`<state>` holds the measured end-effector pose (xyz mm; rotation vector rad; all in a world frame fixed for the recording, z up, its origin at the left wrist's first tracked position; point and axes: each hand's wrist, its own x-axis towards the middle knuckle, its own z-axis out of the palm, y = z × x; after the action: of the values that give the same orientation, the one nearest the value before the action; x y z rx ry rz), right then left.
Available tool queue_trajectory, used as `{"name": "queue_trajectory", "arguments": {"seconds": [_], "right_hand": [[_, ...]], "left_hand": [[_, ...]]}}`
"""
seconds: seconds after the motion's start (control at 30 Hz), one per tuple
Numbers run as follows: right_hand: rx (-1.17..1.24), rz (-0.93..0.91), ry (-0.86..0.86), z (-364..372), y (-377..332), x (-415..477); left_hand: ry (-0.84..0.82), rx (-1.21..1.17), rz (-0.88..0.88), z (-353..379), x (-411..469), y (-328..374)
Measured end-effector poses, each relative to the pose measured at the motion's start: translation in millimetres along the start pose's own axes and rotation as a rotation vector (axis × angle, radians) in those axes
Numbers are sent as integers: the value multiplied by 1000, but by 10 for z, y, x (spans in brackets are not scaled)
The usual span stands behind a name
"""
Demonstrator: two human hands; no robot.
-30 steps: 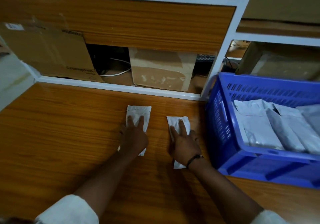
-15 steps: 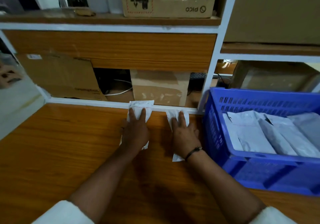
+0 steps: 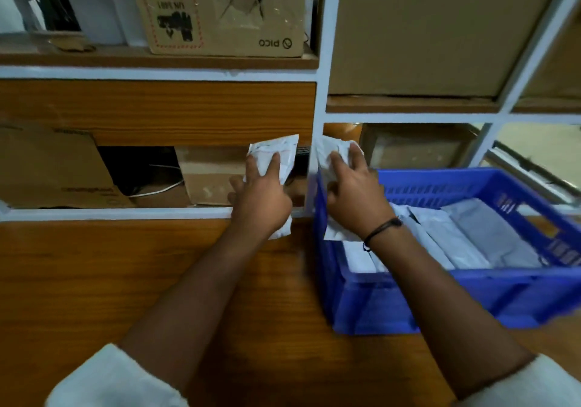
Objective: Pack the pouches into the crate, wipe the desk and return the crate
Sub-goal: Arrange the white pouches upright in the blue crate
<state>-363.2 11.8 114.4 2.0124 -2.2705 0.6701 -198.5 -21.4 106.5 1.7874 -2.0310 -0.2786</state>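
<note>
The left hand (image 3: pixel 262 199) grips a white pouch (image 3: pixel 276 152) above the wooden surface's (image 3: pixel 94 281) far edge, while the right hand (image 3: pixel 355 199) grips a second pouch (image 3: pixel 333 152) over the left wall of the blue crate (image 3: pixel 440 296).

One left hand (image 3: pixel 262 200), one right hand (image 3: pixel 356 200), two held pouches (image 3: pixel 278 150), one blue crate (image 3: pixel 518 293), one PICO carton (image 3: pixel 220 10), one wristband (image 3: pixel 382 229)

The crate (image 3: pixel 456 299) sits on the desk (image 3: pixel 94 281) at the right, with pouches (image 3: pixel 471 233) lying in it. Behind the desk stand shelves (image 3: pixel 320 92), a cardboard box (image 3: pixel 220 10) on the upper one.
</note>
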Motion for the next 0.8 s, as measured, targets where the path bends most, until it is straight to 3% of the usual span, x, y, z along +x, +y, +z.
{"name": "queue_trajectory", "arguments": {"seconds": [0.3,0.43,0.67,0.8], "right_hand": [[53,166,-117,-86,1323,58],[164,180,-324,-12,1756,136],[223,91,-489,159,2044,249],[170,8,-603,177,2059,293]], "left_hand": [[-105,-50,87,496,-30,1219],[-213,32,90,877,-75,1564],[-446,265,-105,1430,-95,1572],[-460,386,-63,1549,-26,1507]]}}
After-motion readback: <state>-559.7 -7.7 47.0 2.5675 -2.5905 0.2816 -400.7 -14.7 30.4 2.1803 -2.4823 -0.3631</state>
